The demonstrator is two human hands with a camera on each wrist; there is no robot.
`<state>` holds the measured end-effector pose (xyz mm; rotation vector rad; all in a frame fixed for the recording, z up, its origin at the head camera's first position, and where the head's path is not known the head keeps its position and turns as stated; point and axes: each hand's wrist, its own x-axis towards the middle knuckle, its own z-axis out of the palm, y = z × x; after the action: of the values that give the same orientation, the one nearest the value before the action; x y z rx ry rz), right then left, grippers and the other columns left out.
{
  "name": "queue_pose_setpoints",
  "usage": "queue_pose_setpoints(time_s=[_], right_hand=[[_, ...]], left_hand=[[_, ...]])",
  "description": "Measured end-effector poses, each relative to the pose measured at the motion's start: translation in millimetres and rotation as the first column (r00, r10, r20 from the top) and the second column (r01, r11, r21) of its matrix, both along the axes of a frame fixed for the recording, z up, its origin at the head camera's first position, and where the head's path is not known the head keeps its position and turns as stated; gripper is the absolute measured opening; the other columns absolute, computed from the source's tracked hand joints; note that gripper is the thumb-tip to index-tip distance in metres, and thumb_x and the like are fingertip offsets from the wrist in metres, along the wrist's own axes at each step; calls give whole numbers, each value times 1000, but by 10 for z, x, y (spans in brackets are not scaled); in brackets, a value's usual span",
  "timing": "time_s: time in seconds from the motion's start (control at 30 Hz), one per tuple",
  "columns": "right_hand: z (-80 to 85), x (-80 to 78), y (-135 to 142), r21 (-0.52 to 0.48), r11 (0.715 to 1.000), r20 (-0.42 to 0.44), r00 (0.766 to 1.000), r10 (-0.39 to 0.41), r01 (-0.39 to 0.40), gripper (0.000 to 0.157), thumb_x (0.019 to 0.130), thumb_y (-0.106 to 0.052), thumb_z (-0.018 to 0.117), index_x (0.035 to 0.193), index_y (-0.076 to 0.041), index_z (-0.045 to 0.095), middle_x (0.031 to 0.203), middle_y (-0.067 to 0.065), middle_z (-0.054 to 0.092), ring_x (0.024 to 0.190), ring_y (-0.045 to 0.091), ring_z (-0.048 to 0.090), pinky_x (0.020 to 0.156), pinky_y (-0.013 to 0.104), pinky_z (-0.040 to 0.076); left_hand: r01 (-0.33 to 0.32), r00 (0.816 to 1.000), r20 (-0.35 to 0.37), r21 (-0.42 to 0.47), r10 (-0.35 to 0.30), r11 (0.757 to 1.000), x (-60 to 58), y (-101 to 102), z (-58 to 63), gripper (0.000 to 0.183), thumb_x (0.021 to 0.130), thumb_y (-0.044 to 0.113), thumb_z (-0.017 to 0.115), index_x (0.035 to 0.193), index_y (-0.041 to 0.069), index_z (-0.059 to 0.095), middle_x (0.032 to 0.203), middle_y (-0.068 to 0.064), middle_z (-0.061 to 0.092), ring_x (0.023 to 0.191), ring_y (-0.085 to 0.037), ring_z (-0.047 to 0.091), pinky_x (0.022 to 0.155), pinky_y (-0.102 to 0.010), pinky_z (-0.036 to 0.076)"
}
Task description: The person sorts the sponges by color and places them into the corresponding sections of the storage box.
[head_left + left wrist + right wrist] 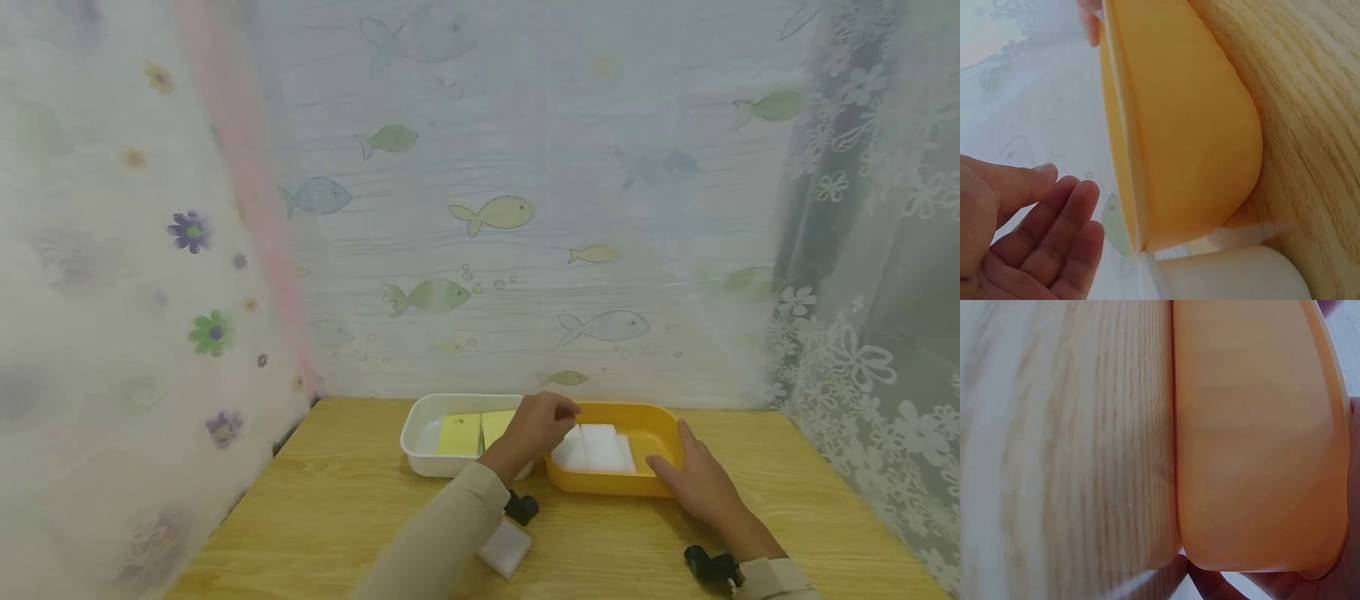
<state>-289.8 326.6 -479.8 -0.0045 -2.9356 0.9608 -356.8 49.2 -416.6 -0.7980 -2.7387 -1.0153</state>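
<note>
My right hand (701, 479) grips the right end of an orange plastic tray (607, 483), thumb over the rim and fingers around the outside. In the right wrist view, fingers wrap the end of the orange wall (1260, 444). Above the tray's left end hovers my left hand (536, 429), fingers loosely bent; the left wrist view shows the left hand (1041, 231) holding nothing, beside the tray's rim. Several white sponge-like blocks (600, 447) lie in the orange tray. To its left, a white tray (442, 467) holds yellow sponge-like blocks (459, 433), partly hidden by my left hand.
A loose white square block (505, 548) lies on the wooden table (600, 550), close to my left forearm. Black wrist cameras sit on both wrists. Patterned translucent curtains (495, 275) enclose the table at the back and sides.
</note>
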Motion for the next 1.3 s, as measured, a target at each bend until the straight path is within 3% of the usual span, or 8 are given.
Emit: queue_pose_setpoints(time_s=[0.17,0.4,0.7,0.87,1.0,1.17,1.3], right_hand=[[24,20,-11,-18,1000,12,1000,7,-7,110,101,-67,49,163,2,-9,163,42,9,145,64,21,110,78,29],[37,35,-16,-8,1000,18,1000,8,-8,109,101,-66,49,163,3,-9,163,43,10,145,64,22,110,78,29],[37,33,-9,-6,1000,10,1000,8,-8,109,102,-66,49,163,4,-8,162,43,11,145,65,22,110,78,28],[35,36,-10,-3,1000,12,1000,7,-7,109,102,-66,49,163,4,-9,162,44,11,144,65,22,110,78,29],[25,20,0,6,1000,1,1000,11,-11,109,102,-66,48,163,4,-9,162,44,11,144,65,22,109,78,29],[18,7,13,18,1000,-5,1000,1,-1,109,102,-65,49,163,4,-8,161,45,11,143,66,22,109,78,29],[20,14,14,11,1000,0,1000,2,-2,109,102,-66,49,163,4,-9,161,44,11,143,66,23,109,78,29]], left_hand=[[33,999,6,-31,-33,999,90,-221,-19,20,99,17,72,118,12,78,110,4,76,94,-8,71,76,-20,57],[45,997,-52,-85,-50,995,288,-583,-117,19,96,17,75,114,13,79,106,4,78,89,-5,71,78,-22,56],[43,996,-73,-56,-47,997,557,-960,-218,16,96,21,76,111,18,80,106,8,76,98,-11,68,83,-27,56],[82,997,3,-45,-82,996,632,-1152,-235,17,94,21,78,111,18,80,109,7,76,101,-11,68,84,-26,56],[139,987,89,-41,-135,989,631,-1325,-207,23,93,23,79,115,16,79,112,7,77,104,-11,68,86,-27,56],[231,957,195,-57,-216,971,578,-1532,-168,32,89,25,84,118,15,78,116,2,76,105,-12,70,86,-24,56],[281,928,268,-51,-258,958,554,-1653,-147,49,83,23,89,129,16,73,122,-3,75,103,-14,71,83,-24,56]])
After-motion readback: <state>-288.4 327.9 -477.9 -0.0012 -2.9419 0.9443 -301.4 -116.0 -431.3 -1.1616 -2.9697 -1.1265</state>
